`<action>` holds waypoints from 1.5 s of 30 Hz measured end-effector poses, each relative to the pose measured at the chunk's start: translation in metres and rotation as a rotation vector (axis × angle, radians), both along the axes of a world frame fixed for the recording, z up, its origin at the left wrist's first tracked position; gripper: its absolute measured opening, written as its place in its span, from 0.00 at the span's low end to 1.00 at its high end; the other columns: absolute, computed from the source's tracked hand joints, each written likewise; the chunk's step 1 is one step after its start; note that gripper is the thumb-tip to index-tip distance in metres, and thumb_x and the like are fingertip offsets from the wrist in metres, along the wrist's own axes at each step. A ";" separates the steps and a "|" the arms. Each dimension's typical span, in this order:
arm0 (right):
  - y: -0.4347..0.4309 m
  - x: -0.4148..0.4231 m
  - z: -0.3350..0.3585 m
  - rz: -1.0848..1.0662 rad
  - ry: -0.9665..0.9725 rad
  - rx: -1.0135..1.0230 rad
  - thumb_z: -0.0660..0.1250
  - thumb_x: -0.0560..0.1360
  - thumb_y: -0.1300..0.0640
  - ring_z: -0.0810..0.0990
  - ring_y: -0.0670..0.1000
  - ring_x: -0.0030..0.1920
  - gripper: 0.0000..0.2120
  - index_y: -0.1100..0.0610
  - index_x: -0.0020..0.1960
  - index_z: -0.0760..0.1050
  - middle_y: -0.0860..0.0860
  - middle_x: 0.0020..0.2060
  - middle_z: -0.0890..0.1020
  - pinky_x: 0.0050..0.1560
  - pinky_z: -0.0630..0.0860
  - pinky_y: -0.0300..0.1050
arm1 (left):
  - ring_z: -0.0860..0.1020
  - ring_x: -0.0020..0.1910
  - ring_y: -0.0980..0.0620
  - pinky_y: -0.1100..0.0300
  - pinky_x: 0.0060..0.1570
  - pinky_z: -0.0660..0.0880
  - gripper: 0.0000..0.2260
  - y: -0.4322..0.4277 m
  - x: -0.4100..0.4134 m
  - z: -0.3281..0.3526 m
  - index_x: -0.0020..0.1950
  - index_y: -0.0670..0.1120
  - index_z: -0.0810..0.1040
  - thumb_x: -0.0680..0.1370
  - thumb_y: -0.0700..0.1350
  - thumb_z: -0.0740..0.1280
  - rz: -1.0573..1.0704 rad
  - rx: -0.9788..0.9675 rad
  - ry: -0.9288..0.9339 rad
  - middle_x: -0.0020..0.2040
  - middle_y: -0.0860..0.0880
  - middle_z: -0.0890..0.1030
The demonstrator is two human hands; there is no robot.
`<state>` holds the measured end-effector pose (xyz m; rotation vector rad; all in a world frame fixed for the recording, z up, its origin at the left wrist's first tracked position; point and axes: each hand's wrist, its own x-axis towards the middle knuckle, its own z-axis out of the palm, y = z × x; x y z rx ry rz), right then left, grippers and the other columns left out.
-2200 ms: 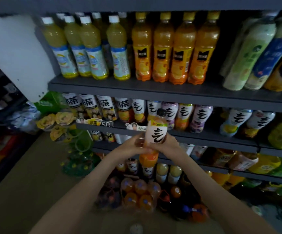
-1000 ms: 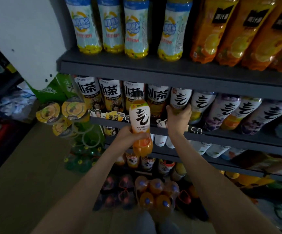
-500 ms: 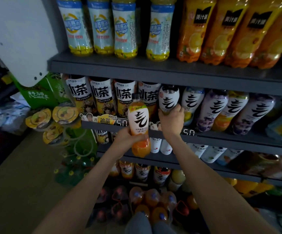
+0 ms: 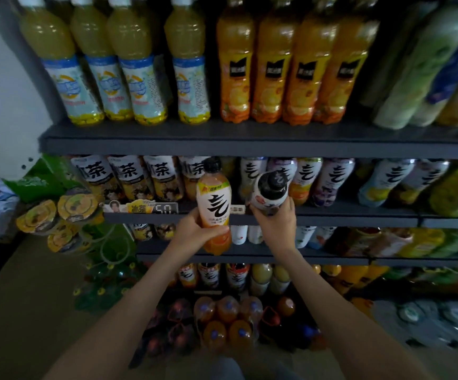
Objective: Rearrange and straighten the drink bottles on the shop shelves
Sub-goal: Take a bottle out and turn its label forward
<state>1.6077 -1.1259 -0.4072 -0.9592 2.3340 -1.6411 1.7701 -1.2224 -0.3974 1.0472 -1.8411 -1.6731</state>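
My left hand (image 4: 195, 231) grips an orange drink bottle (image 4: 213, 204) with a white label and black cap, held upright in front of the middle shelf (image 4: 332, 215). My right hand (image 4: 275, 223) grips a second white-labelled bottle (image 4: 270, 193) with a black cap, tilted with its cap toward me, just off the front edge of that shelf. Behind both hands a row of similar white-labelled bottles (image 4: 329, 179) stands on the middle shelf, with tea bottles (image 4: 129, 176) to the left.
The top shelf (image 4: 222, 138) carries yellow bottles (image 4: 137, 72), orange juice bottles (image 4: 271, 69) and leaning green and blue bottles (image 4: 425, 67). Lower shelves hold more drinks. Wrapped packs of bottles (image 4: 227, 322) sit on the floor below. Snack cups (image 4: 58, 215) hang at the left.
My right hand has pulled a white-labelled bottle out from the middle shelf row and tipped it toward me. The left hand keeps holding the orange bottle. The view has risen.
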 end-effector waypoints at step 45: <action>0.174 -0.206 0.012 0.180 -0.205 0.345 0.75 0.68 0.47 0.78 0.46 0.50 0.24 0.55 0.59 0.74 0.45 0.48 0.80 0.41 0.72 0.34 | 0.80 0.51 0.57 0.62 0.47 0.76 0.19 0.137 -0.189 0.013 0.57 0.53 0.77 0.69 0.43 0.76 -0.083 0.217 -0.031 0.53 0.55 0.82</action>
